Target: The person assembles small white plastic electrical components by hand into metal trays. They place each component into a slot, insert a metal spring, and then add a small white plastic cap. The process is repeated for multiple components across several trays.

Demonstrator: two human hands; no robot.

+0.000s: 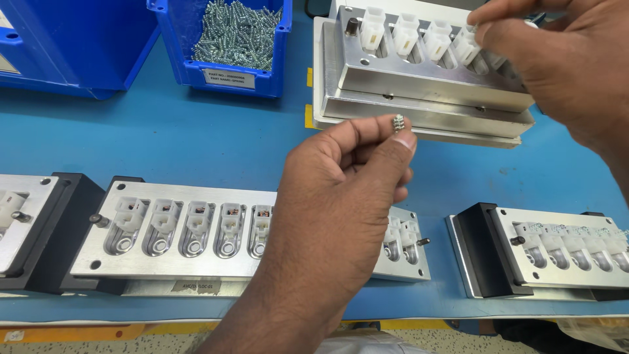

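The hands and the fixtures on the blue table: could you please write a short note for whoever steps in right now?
Left hand: pinches small screws at its fingertips, mid-table.
Right hand: at the white housings on the far aluminium fixture, touching the rightmost one.
Blue bin of screws stands far left.
Near fixture holds a row of white housings; two more fixtures sit either side.
Which housings are finished cannot be told.

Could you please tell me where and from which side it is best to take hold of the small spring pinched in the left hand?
Probably by its free upper end, from above. The spring stands out above the left hand, whose thumb and forefinger cover its lower part, so only the top coils are clear for other fingers to pinch.
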